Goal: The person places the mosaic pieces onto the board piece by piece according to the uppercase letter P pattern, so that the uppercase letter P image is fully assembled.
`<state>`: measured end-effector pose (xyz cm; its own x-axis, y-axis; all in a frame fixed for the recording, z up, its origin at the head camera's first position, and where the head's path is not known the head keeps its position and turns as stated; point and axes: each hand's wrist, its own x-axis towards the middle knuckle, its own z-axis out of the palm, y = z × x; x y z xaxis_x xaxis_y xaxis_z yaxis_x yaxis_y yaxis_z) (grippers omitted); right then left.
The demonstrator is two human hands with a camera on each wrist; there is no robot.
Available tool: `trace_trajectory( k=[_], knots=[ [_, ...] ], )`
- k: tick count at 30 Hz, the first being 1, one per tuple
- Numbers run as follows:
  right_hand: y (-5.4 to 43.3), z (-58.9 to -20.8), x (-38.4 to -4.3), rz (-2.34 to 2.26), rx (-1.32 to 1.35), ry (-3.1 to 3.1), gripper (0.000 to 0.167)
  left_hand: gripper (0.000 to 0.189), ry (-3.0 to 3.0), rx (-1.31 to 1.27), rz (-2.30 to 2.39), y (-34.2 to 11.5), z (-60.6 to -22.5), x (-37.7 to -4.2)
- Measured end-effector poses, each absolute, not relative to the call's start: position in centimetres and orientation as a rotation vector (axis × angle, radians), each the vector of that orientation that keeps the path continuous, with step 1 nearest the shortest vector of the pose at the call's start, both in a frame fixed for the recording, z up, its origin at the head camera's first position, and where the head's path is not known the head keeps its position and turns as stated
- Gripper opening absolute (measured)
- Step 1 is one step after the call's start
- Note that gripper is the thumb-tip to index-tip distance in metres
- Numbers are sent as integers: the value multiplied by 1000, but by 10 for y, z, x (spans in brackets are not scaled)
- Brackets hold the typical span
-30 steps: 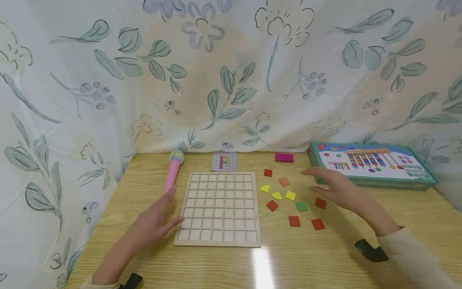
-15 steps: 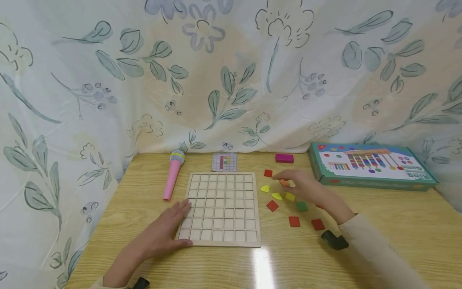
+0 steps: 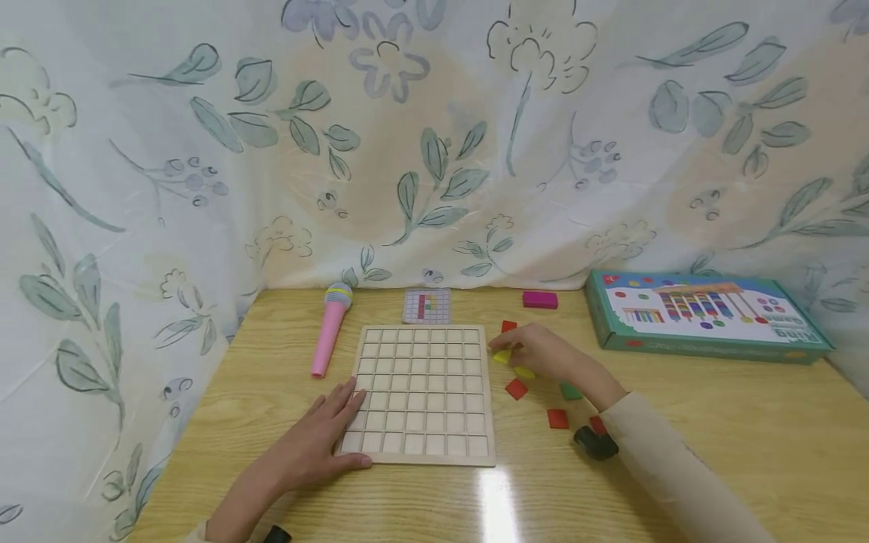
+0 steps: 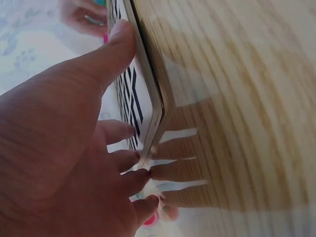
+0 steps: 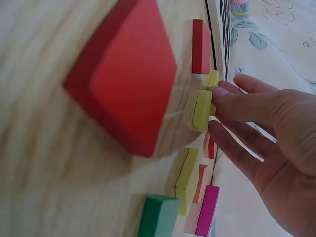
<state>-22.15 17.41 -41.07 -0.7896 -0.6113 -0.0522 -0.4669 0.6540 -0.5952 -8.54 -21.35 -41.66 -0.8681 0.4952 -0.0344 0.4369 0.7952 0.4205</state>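
My left hand [image 3: 308, 445] rests along the left edge of a wooden grid board [image 3: 426, 403], its fingers extended over the rim and its thumb at the front corner. In the left wrist view the fingertips touch the board's edge. My right hand [image 3: 548, 353] hovers low over small coloured pieces right of the board. Its thumb and fingers are loosely bent around a yellow quarter-round piece [image 3: 502, 356], without a visible grip. In the right wrist view the thumb tip overlaps yellow pieces [image 5: 201, 111]. A second yellow quarter-round piece [image 3: 525, 372] lies under the hand.
Red square tiles [image 3: 517, 389] and a green one [image 3: 570, 391] lie nearby. A pink toy microphone [image 3: 329, 339] is left of the board. Behind it lies a pattern card [image 3: 427, 306]. A magenta block [image 3: 540, 300] and a teal game box [image 3: 709, 313] stand farther back.
My right hand has moved left and down from near the box to the yellow pieces. My left hand has come from beside the board onto its left edge.
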Motion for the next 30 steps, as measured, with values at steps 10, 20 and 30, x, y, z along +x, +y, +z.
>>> trace_trajectory(
  k=[10, 20, 30],
  knots=[
    [170, -409, -224, -794, -821, 2698, 39, 90, 2874, 733, 583, -209, -416, -87],
    [166, -405, -226, -845, -879, 2712, 34, 99, 2835, 663, 568, -211, -411, -95],
    [138, -395, -234, -859, -936, 2751, 30, 100, 2840, 662, 579, -212, -414, -94]
  ],
)
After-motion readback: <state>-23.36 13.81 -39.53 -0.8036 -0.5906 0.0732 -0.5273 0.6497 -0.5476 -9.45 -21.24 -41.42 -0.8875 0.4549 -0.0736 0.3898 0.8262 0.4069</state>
